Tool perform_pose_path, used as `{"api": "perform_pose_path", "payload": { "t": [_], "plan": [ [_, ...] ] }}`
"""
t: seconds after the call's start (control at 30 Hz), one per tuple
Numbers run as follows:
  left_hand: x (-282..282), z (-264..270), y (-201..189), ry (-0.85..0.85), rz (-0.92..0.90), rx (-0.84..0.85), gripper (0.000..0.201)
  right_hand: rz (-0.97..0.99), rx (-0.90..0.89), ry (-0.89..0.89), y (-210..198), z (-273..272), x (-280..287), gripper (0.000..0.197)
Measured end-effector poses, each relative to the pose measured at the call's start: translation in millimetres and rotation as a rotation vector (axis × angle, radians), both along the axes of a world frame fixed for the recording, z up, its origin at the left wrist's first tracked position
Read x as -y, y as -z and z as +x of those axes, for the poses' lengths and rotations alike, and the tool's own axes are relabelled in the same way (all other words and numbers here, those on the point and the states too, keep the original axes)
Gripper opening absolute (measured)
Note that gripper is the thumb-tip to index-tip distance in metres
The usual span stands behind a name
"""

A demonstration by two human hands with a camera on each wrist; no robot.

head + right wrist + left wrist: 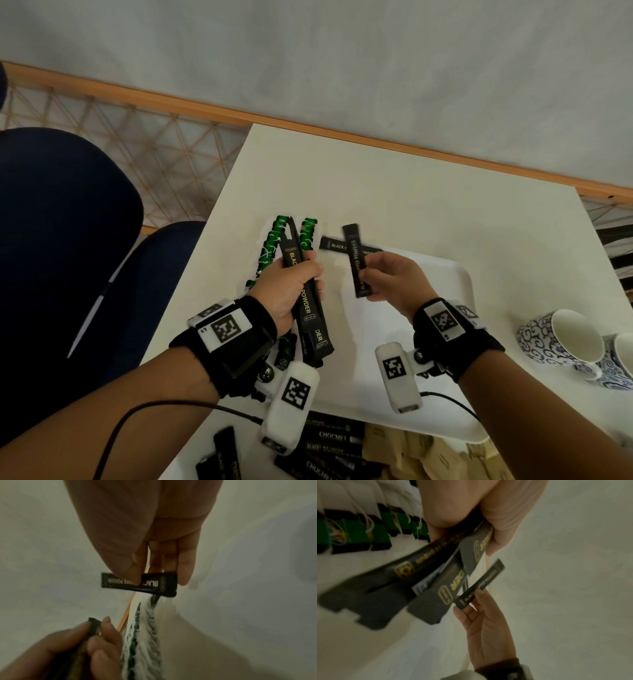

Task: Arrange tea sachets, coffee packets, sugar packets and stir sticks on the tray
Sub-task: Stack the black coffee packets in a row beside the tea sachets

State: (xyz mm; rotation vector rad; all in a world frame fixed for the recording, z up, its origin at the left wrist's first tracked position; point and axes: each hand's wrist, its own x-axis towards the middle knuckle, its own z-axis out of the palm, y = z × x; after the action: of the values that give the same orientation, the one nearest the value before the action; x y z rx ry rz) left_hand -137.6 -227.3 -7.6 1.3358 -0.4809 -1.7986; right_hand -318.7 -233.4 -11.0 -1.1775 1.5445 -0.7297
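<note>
My left hand point(291, 284) grips a bundle of several black coffee packets point(310, 308), fanned out below the fist point(426, 588). My right hand point(387, 277) pinches a single black coffee packet point(358, 260) between thumb and fingers point(139, 584), held upright above the white tray point(455, 308). Another black coffee packet point(337, 245) lies flat at the tray's far left edge. Two rows of green-tagged tea sachets point(274, 246) lie along the tray's left side point(359, 534).
More black coffee packets point(329, 445) and brown sugar packets point(428, 459) lie heaped at the table's near edge. Blue-patterned cups point(565, 342) lie at the right. A dark blue chair point(68, 240) stands left of the table.
</note>
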Motion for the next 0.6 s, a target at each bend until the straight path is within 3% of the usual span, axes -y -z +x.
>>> {"api": "perform_pose_path", "payload": {
  "t": [0.1, 0.23, 0.33, 0.5, 0.6],
  "plan": [
    [-1, 1, -1, 0.037, 0.012, 0.026, 0.021, 0.071, 0.210, 0.050, -3, 3, 1, 0.009],
    [-5, -3, -2, 0.083, 0.004, 0.046, 0.021, 0.118, 0.367, 0.067, -4, 8, -1, 0.012],
    [-6, -4, -3, 0.072, -0.012, 0.082, 0.016, 0.100, 0.375, 0.057, -4, 7, -4, 0.012],
    [-5, 0, -4, 0.112, -0.035, 0.153, 0.015, -0.027, 0.417, 0.260, -10, -16, 1, 0.012],
    [-6, 1, -4, 0.144, -0.043, 0.173, 0.017, -0.045, 0.338, 0.217, -14, -31, 3, 0.016]
  ]
}}
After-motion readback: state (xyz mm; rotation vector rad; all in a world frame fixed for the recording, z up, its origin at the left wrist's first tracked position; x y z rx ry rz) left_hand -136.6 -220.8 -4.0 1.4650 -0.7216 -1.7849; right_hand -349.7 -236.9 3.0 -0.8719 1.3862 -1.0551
